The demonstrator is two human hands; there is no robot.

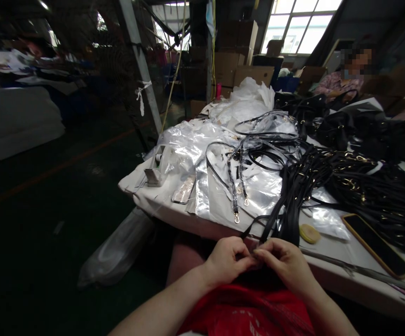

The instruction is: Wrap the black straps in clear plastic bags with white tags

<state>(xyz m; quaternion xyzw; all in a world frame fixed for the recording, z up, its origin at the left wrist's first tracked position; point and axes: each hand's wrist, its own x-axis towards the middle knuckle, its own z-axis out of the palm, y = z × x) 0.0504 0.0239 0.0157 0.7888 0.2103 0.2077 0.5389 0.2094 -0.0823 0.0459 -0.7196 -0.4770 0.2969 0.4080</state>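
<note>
The left hand (225, 260) is pinching, thumb and finger together, seemingly on black straps (270, 226) coming over the table (160, 200) edge from 1 o'clock. The right hand (289, 263) is meeting it fingertip to fingertip, probably on the same straps because the work is small; the fingers are hiding the exact contact. The straps are draping lapward, presumably for easy reach. Plastic bags (202, 193) are spreading at 11 o'clock. Tape (309, 234) is lying at 2 o'clock, a strap pile (359, 186) beyond it crowding the surface, and a phone (375, 245) is taking up the edge at 3.
</note>
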